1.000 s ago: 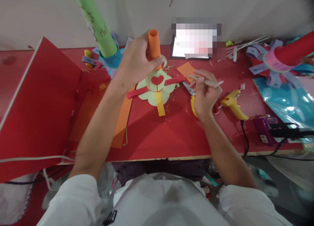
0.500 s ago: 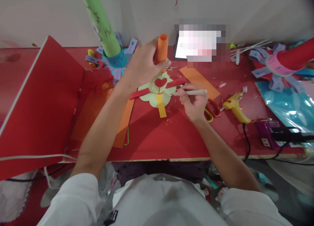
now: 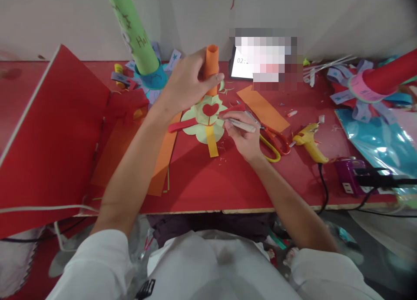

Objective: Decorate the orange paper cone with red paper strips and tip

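Note:
My left hand [image 3: 192,76] is wrapped round an upright orange paper tube [image 3: 212,59], holding it near its lower half. At the tube's foot lies a pale green paper flower [image 3: 198,133] with a red heart [image 3: 210,109] on its raised front piece. A red strip [image 3: 182,125] and a yellow strip [image 3: 212,141] stick out from it. My right hand [image 3: 244,133] grips a whitish marker pen [image 3: 241,125], its tip end close to the right side of the heart piece. Whether the tip touches the paper I cannot tell.
Scissors [image 3: 276,143] with red and yellow handles lie right of my right hand, beside an orange paper strip [image 3: 265,109]. Further right are a yellow glue gun [image 3: 309,141] and a purple power adapter [image 3: 350,178]. A green paper tube [image 3: 143,48] stands left; a lit tablet [image 3: 243,65] is behind.
My right hand has moved left with the marker pen, from beside the flower to the heart piece. More of the scissors shows now. My left hand still holds the orange tube.

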Demonstrator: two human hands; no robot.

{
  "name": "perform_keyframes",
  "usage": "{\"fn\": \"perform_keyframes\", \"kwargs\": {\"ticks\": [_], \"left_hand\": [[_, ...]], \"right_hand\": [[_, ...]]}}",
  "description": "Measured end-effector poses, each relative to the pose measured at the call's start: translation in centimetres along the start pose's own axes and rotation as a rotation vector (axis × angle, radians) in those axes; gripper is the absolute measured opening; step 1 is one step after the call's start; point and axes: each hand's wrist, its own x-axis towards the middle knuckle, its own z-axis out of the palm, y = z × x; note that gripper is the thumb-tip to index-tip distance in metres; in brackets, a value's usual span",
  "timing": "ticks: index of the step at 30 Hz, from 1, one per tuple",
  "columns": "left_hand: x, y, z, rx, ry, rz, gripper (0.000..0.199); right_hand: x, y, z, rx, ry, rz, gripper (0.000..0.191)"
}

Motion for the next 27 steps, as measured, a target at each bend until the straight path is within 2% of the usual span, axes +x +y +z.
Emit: {"fn": "perform_keyframes", "kwargs": {"ticks": [4, 8, 15, 17, 22, 27], "left_hand": [[-0.2, 0.2, 0.2, 0.154, 0.027, 0.0, 0.022], [-0.3, 0.4, 0.2, 0.146, 0.039, -0.002, 0.025], [-0.2, -0.2, 0.2, 0.112, 0.038, 0.002, 0.03], [-0.1, -0.4, 0.2, 0.11, 0.029, -0.001, 0.036], [0.0, -0.8, 0.3, 0.114, 0.026, -0.001, 0.042], [0.0, -0.6, 0.5, 0.136, 0.022, -0.039, 0.042]], "right_hand": [[0.3, 0.6, 0.7, -0.039, -0.038, 0.05, 0.021], [0.3, 1.8, 1.0, -0.106, -0.121, 0.122, 0.008], [0.1, 2.1, 0.4, -0.065, -0.211, 0.142, 0.013], [0.0, 2.0, 0.3, -0.067, -0.212, 0.151, 0.012], [-0.1, 2.3, 0.3, -0.054, -0.122, 0.182, 0.011], [-0.1, 2.6, 0.2, -0.073, -0.173, 0.23, 0.013]]}}
